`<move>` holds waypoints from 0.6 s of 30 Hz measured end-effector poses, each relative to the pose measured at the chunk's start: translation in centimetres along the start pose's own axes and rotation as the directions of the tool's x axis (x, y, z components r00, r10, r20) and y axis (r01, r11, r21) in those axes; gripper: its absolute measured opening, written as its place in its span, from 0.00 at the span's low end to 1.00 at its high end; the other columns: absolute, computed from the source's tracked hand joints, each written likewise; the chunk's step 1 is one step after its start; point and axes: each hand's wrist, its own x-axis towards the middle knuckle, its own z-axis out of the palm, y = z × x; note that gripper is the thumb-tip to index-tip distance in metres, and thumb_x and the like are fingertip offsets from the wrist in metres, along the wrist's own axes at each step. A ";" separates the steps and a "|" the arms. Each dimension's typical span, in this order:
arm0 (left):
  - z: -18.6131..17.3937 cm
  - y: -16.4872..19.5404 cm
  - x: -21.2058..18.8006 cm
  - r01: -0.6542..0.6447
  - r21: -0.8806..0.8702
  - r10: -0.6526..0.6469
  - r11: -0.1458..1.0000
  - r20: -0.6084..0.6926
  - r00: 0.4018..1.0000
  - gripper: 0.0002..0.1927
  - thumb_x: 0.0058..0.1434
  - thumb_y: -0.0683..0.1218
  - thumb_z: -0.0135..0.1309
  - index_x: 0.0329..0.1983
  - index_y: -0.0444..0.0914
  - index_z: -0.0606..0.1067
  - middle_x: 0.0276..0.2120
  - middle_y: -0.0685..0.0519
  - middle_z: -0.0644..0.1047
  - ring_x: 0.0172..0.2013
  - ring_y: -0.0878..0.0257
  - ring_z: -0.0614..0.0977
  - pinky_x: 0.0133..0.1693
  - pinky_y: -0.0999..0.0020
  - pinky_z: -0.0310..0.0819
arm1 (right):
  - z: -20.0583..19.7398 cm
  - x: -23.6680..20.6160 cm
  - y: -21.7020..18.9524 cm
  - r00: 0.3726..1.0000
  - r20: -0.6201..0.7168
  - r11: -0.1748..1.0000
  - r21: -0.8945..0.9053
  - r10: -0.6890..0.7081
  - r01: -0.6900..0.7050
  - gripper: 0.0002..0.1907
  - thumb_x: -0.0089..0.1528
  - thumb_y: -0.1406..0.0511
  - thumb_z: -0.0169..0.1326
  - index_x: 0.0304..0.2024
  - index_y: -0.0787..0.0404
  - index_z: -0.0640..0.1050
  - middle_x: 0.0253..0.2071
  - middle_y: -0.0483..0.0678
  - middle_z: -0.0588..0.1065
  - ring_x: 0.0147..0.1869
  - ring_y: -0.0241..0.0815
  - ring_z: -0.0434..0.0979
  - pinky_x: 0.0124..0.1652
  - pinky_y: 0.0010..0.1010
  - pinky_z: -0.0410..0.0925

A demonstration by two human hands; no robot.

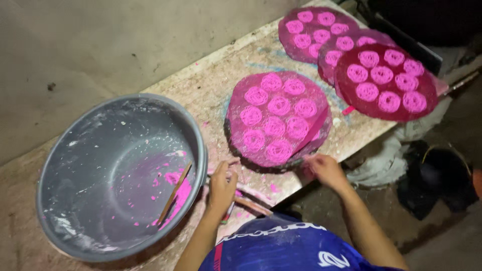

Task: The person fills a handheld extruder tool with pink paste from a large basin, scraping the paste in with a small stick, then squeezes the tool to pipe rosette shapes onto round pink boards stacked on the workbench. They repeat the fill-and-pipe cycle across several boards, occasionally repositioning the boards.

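Left hand: the left hand (221, 186) rests on the tabletop (211, 85) between the basin and the near disc, fingers curled loosely; whether its grip has hold of anything I cannot tell.
Right hand: the right hand (325, 169) touches the near edge of the round woven pink disc covered in spiral coils of bright pink noodle (275, 118), fingers bent against the rim; whether the grip pinches it cannot be told.
Near disc: lies flat on the tabletop, just beside the basin, one flap folded up at its right edge.
Basin: a large round grey plastic basin (100, 170) smeared with white, pink paste remnants and a thin wooden stick (173, 193) inside.
Far discs: three overlapping dark pink discs of coils (384, 80) at the tabletop's far end, well apart from the hands.
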 end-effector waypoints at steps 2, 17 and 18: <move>1.4 0.2 3.6 0.029 0.023 -0.028 0.999 -0.054 0.998 0.17 0.62 0.43 0.49 0.53 0.38 0.76 0.41 0.44 0.80 0.40 0.49 0.82 0.43 0.60 0.76 | -4.0 2.2 -1.1 0.955 -0.277 0.994 -0.018 -0.106 0.105 0.14 0.65 0.58 0.55 0.42 0.63 0.82 0.25 0.44 0.77 0.27 0.34 0.74 0.27 0.28 0.66; 8.7 3.8 20.1 0.346 0.569 -0.139 0.746 -0.376 0.916 0.13 0.58 0.53 0.62 0.42 0.43 0.80 0.37 0.45 0.82 0.39 0.43 0.83 0.39 0.46 0.75 | -12.7 15.0 -2.7 0.857 -0.364 0.925 -0.039 -0.365 0.377 0.16 0.53 0.68 0.67 0.41 0.64 0.78 0.34 0.50 0.79 0.35 0.39 0.80 0.37 0.30 0.72; 9.0 3.8 20.2 0.316 0.569 -0.100 0.759 -0.377 0.921 0.12 0.58 0.52 0.62 0.42 0.43 0.80 0.37 0.45 0.82 0.39 0.43 0.83 0.39 0.47 0.76 | -13.0 15.2 -2.2 0.879 -0.336 0.938 -0.049 -0.338 0.342 0.15 0.53 0.68 0.68 0.41 0.64 0.78 0.33 0.49 0.79 0.34 0.38 0.78 0.36 0.28 0.72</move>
